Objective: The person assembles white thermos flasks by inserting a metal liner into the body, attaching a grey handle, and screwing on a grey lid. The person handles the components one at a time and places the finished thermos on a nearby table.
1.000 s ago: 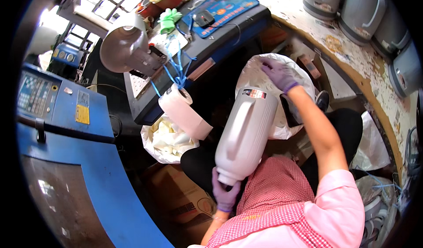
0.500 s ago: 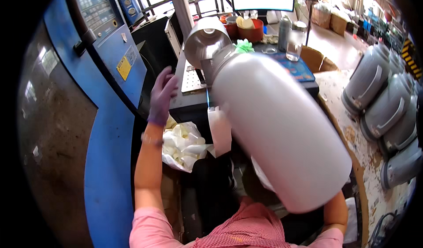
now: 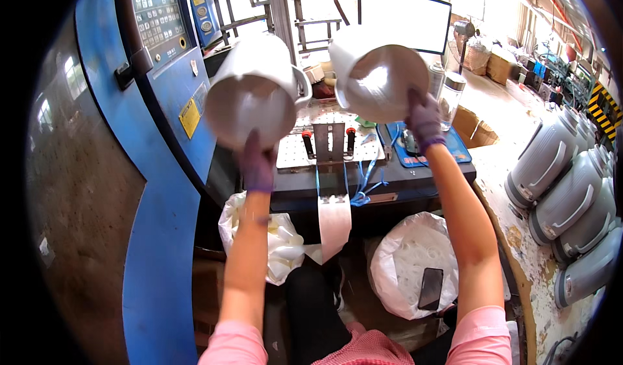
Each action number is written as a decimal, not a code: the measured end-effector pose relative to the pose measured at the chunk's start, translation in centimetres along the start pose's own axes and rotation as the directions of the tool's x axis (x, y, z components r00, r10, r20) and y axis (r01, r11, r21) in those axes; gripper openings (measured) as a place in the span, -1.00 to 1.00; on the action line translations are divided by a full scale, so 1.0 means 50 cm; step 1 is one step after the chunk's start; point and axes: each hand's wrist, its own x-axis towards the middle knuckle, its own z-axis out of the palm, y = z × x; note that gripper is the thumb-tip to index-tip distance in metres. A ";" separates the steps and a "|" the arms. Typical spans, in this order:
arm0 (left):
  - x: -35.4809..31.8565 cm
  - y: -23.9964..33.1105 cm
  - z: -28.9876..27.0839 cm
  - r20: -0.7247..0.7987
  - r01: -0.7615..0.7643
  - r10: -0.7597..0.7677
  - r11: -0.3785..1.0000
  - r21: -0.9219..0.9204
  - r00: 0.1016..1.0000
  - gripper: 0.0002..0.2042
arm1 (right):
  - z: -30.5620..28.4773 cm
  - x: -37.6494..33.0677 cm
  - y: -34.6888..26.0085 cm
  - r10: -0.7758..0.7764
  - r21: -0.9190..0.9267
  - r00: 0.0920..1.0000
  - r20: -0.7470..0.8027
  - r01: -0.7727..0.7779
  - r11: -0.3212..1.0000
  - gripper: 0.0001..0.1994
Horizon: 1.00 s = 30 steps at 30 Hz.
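Observation:
My left hand (image 3: pixel 258 165), in a purple glove, grips the lower rim of a hollow pale-grey kettle shell (image 3: pixel 253 109) with a loop handle. Its open end faces me, and its far end is out of sight. My right hand (image 3: pixel 425 121), also gloved, holds the right rim of a second hollow shell (image 3: pixel 384 79), fingers reaching inside its opening. Both shells are raised over the bench, side by side and apart. Below and between them stands an upright metal bracket (image 3: pixel 329 143), flanked by two red-tipped toggle clamps (image 3: pixel 307 143) on a perforated plate (image 3: pixel 289 154).
A blue machine (image 3: pixel 165 105) stands at left. White bags (image 3: pixel 383 261) sit below the bench, one with a phone (image 3: pixel 431 288) on it. A white strip (image 3: pixel 334 225) hangs in front. Several grey kettle bodies (image 3: pixel 571 190) line the right table, and a glass jar (image 3: pixel 452 96) stands behind.
A large grey shell loomed close on my right side, and my left hand was empty with fingers apart. Now each hand holds a shell farther out over the bench, openings toward me.

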 end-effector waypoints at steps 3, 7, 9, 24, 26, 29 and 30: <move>-0.130 0.041 -0.171 0.256 -0.243 0.145 0.880 0.408 0.956 -0.64 | 0.116 0.074 0.029 -0.225 -0.220 0.973 -0.044 0.210 0.953 -0.64; -0.348 0.145 -0.324 0.456 -0.489 0.353 0.003 0.872 0.817 -0.58 | 0.194 0.054 0.023 -0.298 -0.459 0.945 0.133 0.325 0.827 -0.66; -0.451 0.107 -0.510 0.487 -0.505 0.277 -0.003 0.863 0.829 -0.40 | 0.196 0.052 0.023 -0.187 -0.642 0.942 0.277 0.327 0.694 -0.57; -0.480 0.225 -0.316 0.841 0.172 -0.328 0.944 0.281 0.430 0.07 | -0.156 -0.584 0.079 0.020 0.568 0.718 0.696 -0.567 0.596 0.01; -0.464 0.206 -0.240 0.501 0.398 -0.401 0.910 0.118 0.767 0.11 | -0.191 -0.675 0.106 -0.032 0.610 0.767 0.640 -0.483 0.628 0.16; -0.439 0.156 -0.141 0.700 0.487 -0.491 0.843 0.231 0.518 0.02 | -0.249 -0.774 0.065 -0.031 0.306 0.686 0.727 -0.284 0.909 0.11; -0.438 0.145 -0.111 0.770 0.487 -0.556 0.790 0.373 0.312 -0.03 | -0.254 -0.794 0.050 -0.051 0.163 0.710 0.703 -0.090 0.983 0.04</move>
